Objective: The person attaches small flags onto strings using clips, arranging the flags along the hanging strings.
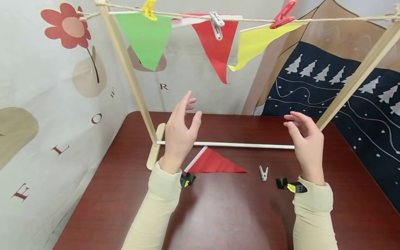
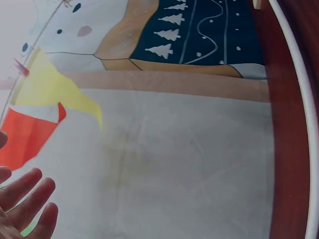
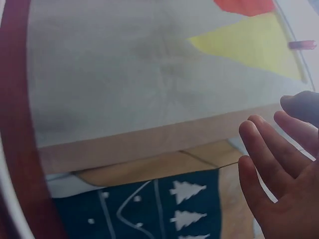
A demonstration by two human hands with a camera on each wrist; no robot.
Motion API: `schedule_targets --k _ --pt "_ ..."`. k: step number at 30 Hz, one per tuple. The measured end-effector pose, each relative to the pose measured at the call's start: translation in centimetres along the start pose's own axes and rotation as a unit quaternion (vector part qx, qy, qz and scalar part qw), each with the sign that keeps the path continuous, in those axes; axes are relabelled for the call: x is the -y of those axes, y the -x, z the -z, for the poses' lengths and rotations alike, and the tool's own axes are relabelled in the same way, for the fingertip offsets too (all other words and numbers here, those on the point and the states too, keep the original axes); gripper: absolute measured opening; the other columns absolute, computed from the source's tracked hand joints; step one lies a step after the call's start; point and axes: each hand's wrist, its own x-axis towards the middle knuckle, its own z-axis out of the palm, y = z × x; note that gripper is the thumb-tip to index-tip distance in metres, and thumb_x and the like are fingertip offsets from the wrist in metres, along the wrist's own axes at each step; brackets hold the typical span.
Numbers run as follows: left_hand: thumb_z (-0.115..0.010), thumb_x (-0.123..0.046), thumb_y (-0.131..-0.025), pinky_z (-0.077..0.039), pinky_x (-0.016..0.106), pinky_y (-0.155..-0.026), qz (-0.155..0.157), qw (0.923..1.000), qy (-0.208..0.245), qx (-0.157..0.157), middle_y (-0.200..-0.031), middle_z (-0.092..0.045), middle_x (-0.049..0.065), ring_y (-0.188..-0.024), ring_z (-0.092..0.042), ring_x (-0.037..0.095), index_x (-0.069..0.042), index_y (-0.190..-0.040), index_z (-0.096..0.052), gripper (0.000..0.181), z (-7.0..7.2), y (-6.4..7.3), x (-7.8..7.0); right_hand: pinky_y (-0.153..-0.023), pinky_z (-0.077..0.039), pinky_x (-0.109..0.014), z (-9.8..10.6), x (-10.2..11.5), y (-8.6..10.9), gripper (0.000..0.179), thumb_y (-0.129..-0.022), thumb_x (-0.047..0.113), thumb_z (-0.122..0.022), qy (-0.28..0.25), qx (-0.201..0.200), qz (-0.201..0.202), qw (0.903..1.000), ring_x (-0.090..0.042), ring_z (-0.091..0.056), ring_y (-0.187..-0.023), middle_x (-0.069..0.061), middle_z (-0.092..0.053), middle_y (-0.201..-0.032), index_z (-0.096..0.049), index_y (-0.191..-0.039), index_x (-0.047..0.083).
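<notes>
Both hands are raised above the table and hold nothing. My left hand [image 1: 181, 128] has its fingers pointing up with the thumb apart, below the green pennant [image 1: 145, 36] and the red pennant [image 1: 218, 45] on the rope. Over the table's right side, my right hand [image 1: 306, 139] has relaxed, slightly bent fingers, near the right wooden post. The yellow pennant [image 1: 262, 41] hangs from the rope under a red clothespin [image 1: 283, 14]. A yellow clothespin [image 1: 149, 9] is on the green pennant, a white clothespin [image 1: 217, 25] on the red one.
On the dark red table [image 1: 218, 215] lie another red pennant [image 1: 215, 161] and a white clothespin [image 1: 264, 173]. A white rod [image 1: 243, 144] runs low across the frame. The left wooden post [image 1: 128, 69] and right wooden post [image 1: 362, 73] carry the rope [image 1: 256, 20].
</notes>
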Motion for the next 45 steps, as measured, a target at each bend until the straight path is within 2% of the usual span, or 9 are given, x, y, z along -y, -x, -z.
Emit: schedule_targets --k 6,11,15,22,27,33,39,42,45 --pt "-0.054 -0.026 -0.09 -0.044 0.031 -0.085 0.045 0.9987 -0.009 0.023 -0.119 -0.056 -0.005 -0.101 -0.058 0.012 -0.024 -0.135 -0.042 0.047 -0.2 0.6 0.9 -0.082 -0.042 -0.012 -0.5 -2.5 0.9 0.034 -0.09 0.022 -0.058 0.02 0.007 -0.048 0.9986 -0.002 -0.059 -0.094 0.003 -0.064 -0.111 -0.057 -0.124 0.024" --pt "-0.054 -0.029 -0.09 -0.045 0.029 -0.085 0.097 0.9946 0.019 0.033 -0.118 -0.056 -0.004 -0.097 -0.058 0.008 -0.026 -0.135 -0.042 0.047 -0.3 1.2 1.7 -0.082 -0.041 -0.012 -0.7 -4.0 1.6 0.033 -0.091 0.028 -0.056 0.04 0.009 -0.084 0.9956 0.001 -0.058 -0.095 0.004 -0.064 -0.112 -0.056 -0.124 0.028" --pt "-0.054 -0.03 -0.09 -0.045 0.025 -0.085 0.133 0.9896 0.042 0.033 -0.118 -0.056 -0.003 -0.095 -0.057 0.005 -0.027 -0.135 -0.04 0.047 -0.3 1.8 2.4 -0.081 -0.04 -0.013 -0.8 -4.8 2.2 0.034 -0.091 0.03 -0.056 0.046 0.012 -0.106 0.9932 0.002 -0.058 -0.094 0.004 -0.063 -0.113 -0.055 -0.125 0.029" --pt "-0.054 -0.033 -0.09 -0.048 0.028 -0.081 0.175 0.983 0.047 0.028 -0.118 -0.056 -0.002 -0.093 -0.058 0.007 -0.025 -0.135 -0.042 0.047 0.1 2.7 4.0 -0.079 -0.041 -0.009 -0.4 -6.1 2.7 0.036 -0.091 0.035 -0.054 0.062 0.026 -0.137 0.9883 0.004 -0.058 -0.092 0.002 -0.062 -0.116 -0.053 -0.127 0.029" --pt "-0.053 -0.034 -0.089 -0.048 0.03 -0.08 0.216 0.9752 0.043 0.018 -0.115 -0.057 -0.004 -0.092 -0.058 0.008 -0.025 -0.132 -0.044 0.044 0.7 3.3 5.5 -0.074 -0.045 -0.009 -0.5 -7.0 2.9 0.036 -0.092 0.033 -0.052 0.052 0.03 -0.157 0.9858 0.003 -0.061 -0.087 0.003 -0.062 -0.112 -0.053 -0.128 0.026" --pt "-0.054 -0.029 -0.09 -0.047 0.031 -0.081 0.242 0.9685 0.057 0.013 -0.113 -0.058 -0.002 -0.09 -0.059 0.014 -0.021 -0.13 -0.047 0.041 0.8 4.2 6.7 -0.073 -0.047 -0.011 -0.4 -8.0 3.1 0.034 -0.093 0.03 -0.052 0.028 0.022 -0.175 0.984 0.001 -0.062 -0.082 0.008 -0.064 -0.104 -0.055 -0.126 0.022" --pt "-0.054 -0.028 -0.091 -0.047 0.031 -0.079 0.267 0.9621 0.047 0.024 -0.109 -0.059 -0.001 -0.088 -0.06 0.014 -0.02 -0.128 -0.049 0.038 0.7 5.2 7.7 -0.071 -0.049 -0.013 -0.1 -8.6 3.3 0.039 -0.093 0.029 -0.052 0.03 0.079 -0.164 0.9828 0.001 -0.063 -0.078 0.009 -0.065 -0.095 -0.052 -0.129 0.013" --pt "-0.054 -0.029 -0.091 -0.047 0.033 -0.079 0.276 0.9597 0.033 0.041 -0.109 -0.06 0.0 -0.089 -0.061 0.015 -0.021 -0.128 -0.049 0.039 0.6 5.5 8.0 -0.069 -0.049 -0.014 0.0 -9.1 3.3 0.04 -0.094 0.027 -0.052 0.025 0.115 -0.153 0.9812 0.0 -0.063 -0.076 0.012 -0.064 -0.09 -0.051 -0.128 0.008" --pt "-0.054 -0.031 -0.091 -0.048 0.035 -0.079 0.283 0.9568 0.016 0.065 -0.111 -0.06 0.0 -0.092 -0.06 0.018 -0.022 -0.13 -0.048 0.041 0.6 5.6 8.3 -0.068 -0.049 -0.014 0.1 -9.5 3.3 0.041 -0.094 0.027 -0.051 0.031 0.152 -0.151 0.9763 -0.001 -0.063 -0.074 0.008 -0.065 -0.088 -0.05 -0.128 0.004"
